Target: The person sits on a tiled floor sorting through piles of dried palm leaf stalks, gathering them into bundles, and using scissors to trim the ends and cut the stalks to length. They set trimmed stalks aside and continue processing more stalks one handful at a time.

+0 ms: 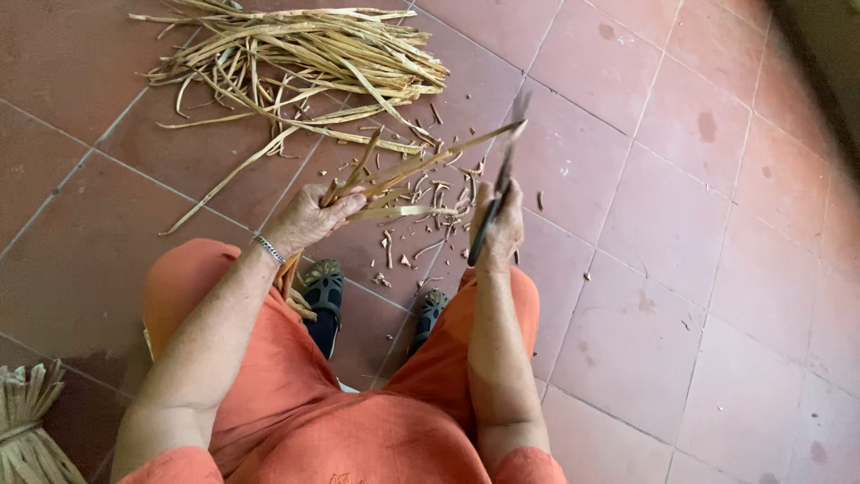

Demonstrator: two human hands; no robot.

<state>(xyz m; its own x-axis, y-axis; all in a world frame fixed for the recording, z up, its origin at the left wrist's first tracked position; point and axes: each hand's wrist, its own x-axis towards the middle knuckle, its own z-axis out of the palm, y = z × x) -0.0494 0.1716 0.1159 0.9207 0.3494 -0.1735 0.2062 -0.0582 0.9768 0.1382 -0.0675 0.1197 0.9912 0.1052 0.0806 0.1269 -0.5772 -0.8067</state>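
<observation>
Splitting dry cane strips with a blade, partway through.

Left hand [309,218] clamped around a small bunch of cane strips [403,175], ends fanning out towards the right; right hand [500,231] closed tight on a dark long blade [497,193], tip raised and blurred, crossing the far ends of the strips. Below the grip, on the tiled floor [681,269], a scatter of short shavings [421,229] between two dark sandals [324,289]: by the look of it, a fair amount of trimming already done. Further out, a loose pile of long strips [296,63], whether finished or waiting impossible to tell. At the lower left edge, a tied bundle [25,421], seemingly complete.
</observation>
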